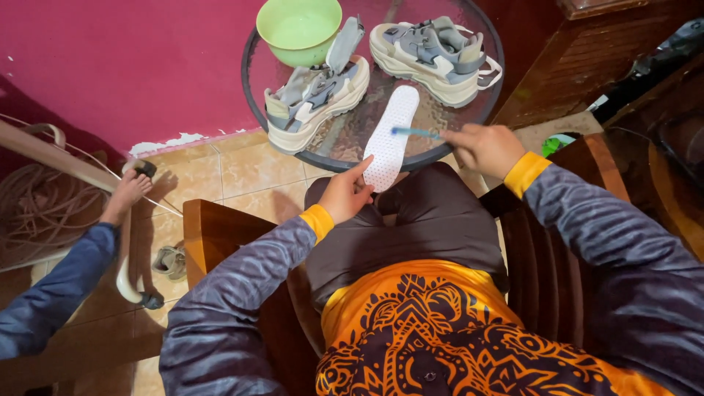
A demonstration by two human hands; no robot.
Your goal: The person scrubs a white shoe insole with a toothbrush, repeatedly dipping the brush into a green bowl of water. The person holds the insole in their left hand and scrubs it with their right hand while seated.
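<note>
Sitting low in a dark wooden chair [220, 242], close against a round glass table [253, 81] by a magenta wall [110, 66], with tiled floor [242, 172] to the left. Crowding the far half of that table: a beige and grey chunky sandal [315, 99] on the left, straps open, a second matching sandal [433, 59] on the right, and a pale green bowl [297, 29] at the back, cut off by the top edge. Leaving little bare glass, only a strip near the front rim.

Resting across that front rim and overhanging toward the lap, a white perforated insole [389, 136], toe end on the glass between the two sandals. Left hand [346, 194] pinching its heel end between thumb and fingers. Right hand [488, 150] closed around the handle of a blue toothbrush [414, 132], head touching the insole's right edge; bristles too small to make out.

Boxing in the right side, dark wooden furniture [587, 66], partly out of frame. Reaching in at far left, another person's hand [128, 192] in a blue sleeve, gripping a small dark object [144, 169], possibly a hose fitting, beside a coiled hose [44, 213]. Lying on the floor under the chair's left arm, a small worn sandal [170, 262].
</note>
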